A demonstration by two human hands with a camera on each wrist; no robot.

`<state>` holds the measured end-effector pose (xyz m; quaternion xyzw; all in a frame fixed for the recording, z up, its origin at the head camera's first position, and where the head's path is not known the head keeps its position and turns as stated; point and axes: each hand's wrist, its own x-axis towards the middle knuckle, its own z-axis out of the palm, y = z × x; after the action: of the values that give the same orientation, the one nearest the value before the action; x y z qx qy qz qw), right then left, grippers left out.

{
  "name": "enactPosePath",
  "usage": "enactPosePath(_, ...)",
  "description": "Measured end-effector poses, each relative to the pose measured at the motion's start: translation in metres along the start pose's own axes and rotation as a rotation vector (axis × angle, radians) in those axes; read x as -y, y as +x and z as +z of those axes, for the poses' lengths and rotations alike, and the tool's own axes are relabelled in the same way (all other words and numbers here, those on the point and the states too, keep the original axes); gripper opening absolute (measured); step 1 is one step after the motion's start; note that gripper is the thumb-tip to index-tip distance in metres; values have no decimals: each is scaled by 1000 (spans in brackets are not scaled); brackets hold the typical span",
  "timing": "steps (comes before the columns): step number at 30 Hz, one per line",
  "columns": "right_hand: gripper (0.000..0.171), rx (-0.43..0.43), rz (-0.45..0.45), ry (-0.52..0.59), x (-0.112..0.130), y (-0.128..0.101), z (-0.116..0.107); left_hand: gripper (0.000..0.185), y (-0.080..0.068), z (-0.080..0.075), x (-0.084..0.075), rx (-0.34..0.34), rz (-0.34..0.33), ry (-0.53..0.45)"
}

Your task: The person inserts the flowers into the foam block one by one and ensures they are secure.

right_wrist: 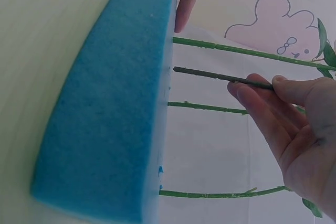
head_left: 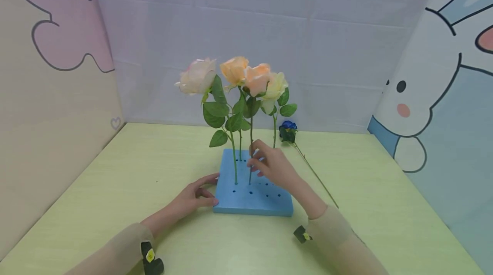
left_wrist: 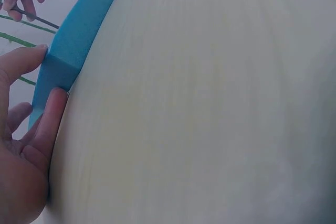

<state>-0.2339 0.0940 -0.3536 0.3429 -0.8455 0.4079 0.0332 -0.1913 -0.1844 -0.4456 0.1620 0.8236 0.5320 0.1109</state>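
A blue foam block [head_left: 252,204] with rows of small holes lies on the table. My right hand [head_left: 274,167] pinches the dark stem [right_wrist: 207,74] of a peach-pink rose [head_left: 257,79] between thumb and fingers. That stem's lower tip is right at the block's holed face; whether it touches or enters, I cannot tell. My left hand [head_left: 188,198] rests against the block's left side, fingertips touching it. Standing in the block are a pale pink rose [head_left: 197,77], an orange-yellow rose [head_left: 234,70] and a pale yellow rose [head_left: 275,88].
A blue rose [head_left: 288,131] lies on the table to the right of the block, its long stem [head_left: 316,176] running toward my right forearm. A white curtain [head_left: 339,61] hangs behind the table [head_left: 173,146], with cartoon-printed panels at both sides.
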Motion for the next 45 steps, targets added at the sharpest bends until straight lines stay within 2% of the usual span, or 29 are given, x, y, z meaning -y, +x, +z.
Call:
enactPosePath(9, 11, 14, 16, 9, -2, 1, 1, 77, 1, 0, -1, -3, 2, 6)
enactPosePath(15, 11, 33, 41, 27, -2, 0, 0, 77, 2, 1, 2, -12, -20, 13)
enactPosePath(22, 11, 49, 17, 0, -5, 1, 4, 77, 2, 1, 2, -11, -24, 12)
enactPosePath(30, 5, 41, 63, 1, -5, 1, 4, 76, 1, 1, -1, -14, -33, 7)
enactPosePath(45, 4, 56, 71, -109, -3, -1, 2, 77, 1, 0, -1, -4, -12, 0)
